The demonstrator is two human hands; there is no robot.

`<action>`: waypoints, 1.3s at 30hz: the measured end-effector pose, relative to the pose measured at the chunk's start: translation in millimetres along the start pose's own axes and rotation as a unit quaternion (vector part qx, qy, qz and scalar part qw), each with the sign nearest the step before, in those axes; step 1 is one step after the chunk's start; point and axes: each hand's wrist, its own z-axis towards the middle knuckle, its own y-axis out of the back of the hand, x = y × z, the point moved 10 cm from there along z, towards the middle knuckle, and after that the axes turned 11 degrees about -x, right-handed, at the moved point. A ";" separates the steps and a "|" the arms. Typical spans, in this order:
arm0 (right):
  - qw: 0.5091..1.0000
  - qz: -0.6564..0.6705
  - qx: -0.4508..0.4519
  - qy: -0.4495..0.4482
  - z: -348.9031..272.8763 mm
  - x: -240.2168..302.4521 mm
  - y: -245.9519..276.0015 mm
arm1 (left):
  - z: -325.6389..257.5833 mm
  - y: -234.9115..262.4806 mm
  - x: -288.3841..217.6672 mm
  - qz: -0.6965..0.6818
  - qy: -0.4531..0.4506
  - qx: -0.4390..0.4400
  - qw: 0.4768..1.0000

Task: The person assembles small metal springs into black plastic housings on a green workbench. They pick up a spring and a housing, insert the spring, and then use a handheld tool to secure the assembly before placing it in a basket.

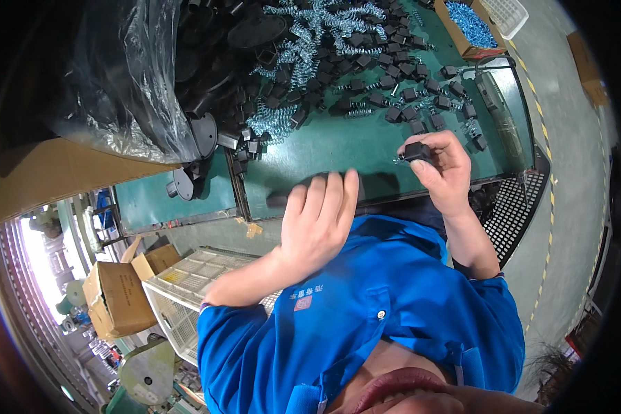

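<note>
My right hand (pixel 448 169) pinches a small black plastic block (pixel 417 152) between thumb and fingers, above the green tabletop's near edge. A thin metallic bit sticks out of the block's left side. To the left, my left hand (pixel 321 217) hovers at the table's edge, back facing up, fingers stretched out and slightly blurred. I see nothing held in it, though its palm is hidden. Past the right hand lie many black blocks (pixel 410 94), several with springs in them. Loose silvery-blue coil springs (pixel 276 121) are heaped further left.
A clear plastic bag (pixel 127 90) and a cardboard flap (pixel 69 176) cover the left side, beside black round-ended parts (pixel 203 134). At the far right stands a carton of small blue pieces (pixel 470 31). A white crate (pixel 186 290) and a brown carton (pixel 117 300) are at lower left.
</note>
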 end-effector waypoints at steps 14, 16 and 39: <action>0.997 -0.028 -0.023 0.075 2.2 17.8 23.9 | 16.7 -28.5 31.7 -0.240 0.135 -0.013 0.961; 0.996 -0.029 -0.044 0.073 0.3 16.3 23.6 | 27.1 -35.2 32.6 -0.256 0.110 0.007 0.960; 0.992 -0.083 -0.037 0.088 -3.6 19.7 8.7 | 65.3 -52.2 90.4 -0.197 0.022 0.000 0.980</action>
